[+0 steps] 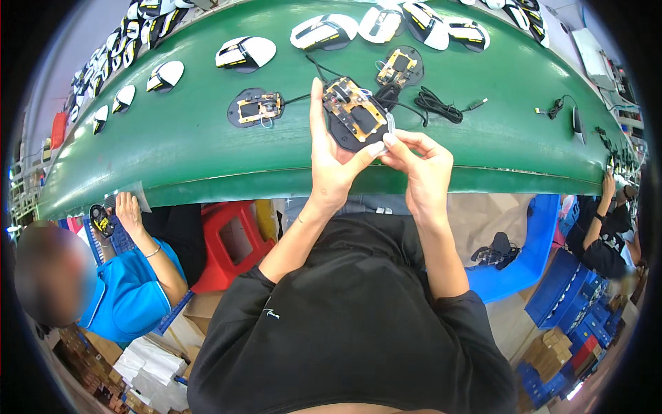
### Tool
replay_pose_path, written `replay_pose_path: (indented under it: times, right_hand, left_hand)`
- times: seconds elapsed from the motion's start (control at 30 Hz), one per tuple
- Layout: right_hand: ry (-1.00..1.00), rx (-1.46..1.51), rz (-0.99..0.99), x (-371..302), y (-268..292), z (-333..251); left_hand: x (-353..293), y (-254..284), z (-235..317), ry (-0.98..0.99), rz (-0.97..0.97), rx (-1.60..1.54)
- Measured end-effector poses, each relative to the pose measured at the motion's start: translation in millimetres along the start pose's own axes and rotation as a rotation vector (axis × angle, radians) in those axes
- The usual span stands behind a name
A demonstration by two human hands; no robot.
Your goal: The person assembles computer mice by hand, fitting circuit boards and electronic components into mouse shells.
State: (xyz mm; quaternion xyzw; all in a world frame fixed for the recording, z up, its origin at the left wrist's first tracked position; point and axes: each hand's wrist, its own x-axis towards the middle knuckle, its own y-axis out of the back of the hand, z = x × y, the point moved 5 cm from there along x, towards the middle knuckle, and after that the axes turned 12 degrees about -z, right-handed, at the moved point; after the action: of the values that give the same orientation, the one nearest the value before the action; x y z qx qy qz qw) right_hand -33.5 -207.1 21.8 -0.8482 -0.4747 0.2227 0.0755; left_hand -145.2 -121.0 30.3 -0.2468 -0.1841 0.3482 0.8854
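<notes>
My left hand (329, 169) holds an opened computer mouse base (355, 114), tilted above the green bench, its tan circuit board facing up. The thumb lies along the near edge and a finger stretches up the left side. At the base's near right edge, my right hand (424, 169) pinches a pale translucent strip (391, 125) between thumb and fingertips. Whether the strip is fixed to the base I cannot tell. Left of it lies another mouse base with its board (258, 108); a third opened base (400, 67) lies beyond, beside a coiled black cable (438, 107).
White-and-black mouse shells (246, 54) line the far side of the green bench (186, 138), with heaps behind. A co-worker in a blue shirt (134, 290) sits at left, another person's arm (600, 200) reaches in at right. A red stool (231, 238) and blue bin (534, 255) stand below.
</notes>
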Motion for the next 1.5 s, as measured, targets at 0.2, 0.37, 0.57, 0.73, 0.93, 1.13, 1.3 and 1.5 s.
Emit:
replay_pose_path:
  times: [0.2,0.37,0.57,0.73,0.93,1.13,1.3,1.5]
  right_hand:
    - [0.012,0.009,0.035,-1.5,-5.9,6.7]
    - [-0.019,-0.091,-0.048,4.3,0.4,0.1]
    - [0.003,-0.054,-0.052,1.8,-0.6,-1.5]
    - [-0.06,-0.037,-0.088,6.4,1.1,-1.0]
    - [-0.203,-0.118,-0.196,-3.7,-13.0,7.9]
    - [0.327,-0.691,0.02,-10.7,-18.4,-33.6]
    - [0.619,-0.947,-0.189,9.4,-37.5,-50.9]
    - [0.549,-0.969,-0.279,12.6,-47.3,-46.2]
  left_hand:
    - [-1.3,12.8,-5.3,-0.032,0.06,0.062]
    - [-0.1,9.7,-2.5,0.088,-0.087,-0.02]
    - [-3.1,9.5,-2.7,0.03,-0.026,-0.114]
    - [-5.7,9.7,-9.4,0.129,0.07,-0.376]
    - [9.5,21.2,-3.5,0.262,0.117,-0.506]
    - [11.8,30.0,-6.7,0.281,0.069,-0.525]
    - [9.1,25.2,-5.7,0.29,0.049,-0.5]
    - [6.4,30.1,-2.5,0.286,0.134,-0.374]
